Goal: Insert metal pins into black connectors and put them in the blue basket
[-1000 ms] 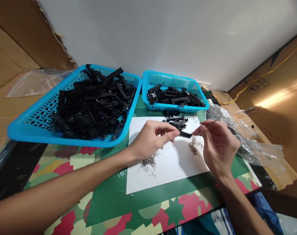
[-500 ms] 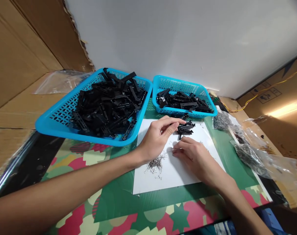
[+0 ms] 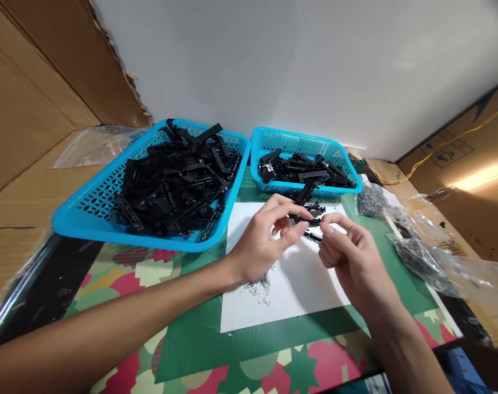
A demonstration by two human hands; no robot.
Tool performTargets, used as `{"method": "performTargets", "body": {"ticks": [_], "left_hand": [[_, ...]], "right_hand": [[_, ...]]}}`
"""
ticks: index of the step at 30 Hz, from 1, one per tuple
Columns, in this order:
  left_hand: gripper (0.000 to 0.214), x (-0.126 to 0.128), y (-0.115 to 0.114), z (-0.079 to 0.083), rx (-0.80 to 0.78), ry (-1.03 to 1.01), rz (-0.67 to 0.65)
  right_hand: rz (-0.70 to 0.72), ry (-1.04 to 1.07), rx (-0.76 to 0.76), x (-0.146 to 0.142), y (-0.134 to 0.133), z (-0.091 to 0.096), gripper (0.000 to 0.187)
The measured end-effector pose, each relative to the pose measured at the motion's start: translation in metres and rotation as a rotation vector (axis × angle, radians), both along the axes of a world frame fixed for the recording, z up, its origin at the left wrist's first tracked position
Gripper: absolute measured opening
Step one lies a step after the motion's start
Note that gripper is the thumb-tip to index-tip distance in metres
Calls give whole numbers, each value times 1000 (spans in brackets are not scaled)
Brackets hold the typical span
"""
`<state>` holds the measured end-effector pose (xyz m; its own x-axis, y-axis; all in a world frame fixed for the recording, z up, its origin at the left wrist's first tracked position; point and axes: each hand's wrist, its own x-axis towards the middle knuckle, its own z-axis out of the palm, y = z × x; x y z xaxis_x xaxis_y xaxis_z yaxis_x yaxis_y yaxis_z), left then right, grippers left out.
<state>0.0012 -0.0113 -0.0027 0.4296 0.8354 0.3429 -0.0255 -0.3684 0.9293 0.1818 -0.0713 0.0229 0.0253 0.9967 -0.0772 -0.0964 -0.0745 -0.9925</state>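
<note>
My left hand [image 3: 260, 238] grips a slim black plastic part [image 3: 307, 220] between thumb and fingertips, above a white sheet [image 3: 290, 298]. At the part's right end, my right hand [image 3: 353, 251] is closed in a pinch. What it holds there is too small to make out. More black plastic parts [image 3: 313, 237] lie on the sheet behind and below the fingers. A loose pile of small bent metal wires [image 3: 260, 286] sits on the sheet, partly covered by my left hand.
A large blue basket [image 3: 150, 243] heaped with black parts stands at the left. Behind the sheet is a smaller blue basket [image 3: 302, 132], also holding black parts. Clear bags of small metal pieces [image 3: 417, 257] lie to the right. A white wall [image 3: 249, 60] rises at the back.
My left hand has lifted a black part off the group on the sheet. My right hand has risen from the sheet to the part's end and turned.
</note>
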Motion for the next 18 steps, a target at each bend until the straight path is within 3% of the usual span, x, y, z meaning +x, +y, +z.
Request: {"method": "performTargets", "body": {"ticks": [3, 6, 14, 18], "left_hand": [[18, -1, -3, 0, 100, 48, -18], [9, -1, -5, -3, 218, 79, 28], [5, -2, -7, -6, 372, 139, 110], [5, -2, -8, -4, 298, 113, 52]], "right_hand": [[-18, 270, -133, -8, 3, 0, 34], [-23, 390, -191, -17, 3, -1, 43], [-99, 461, -229, -31, -3, -3, 52], [-83, 462, -217, -29, -5, -4, 48]]}}
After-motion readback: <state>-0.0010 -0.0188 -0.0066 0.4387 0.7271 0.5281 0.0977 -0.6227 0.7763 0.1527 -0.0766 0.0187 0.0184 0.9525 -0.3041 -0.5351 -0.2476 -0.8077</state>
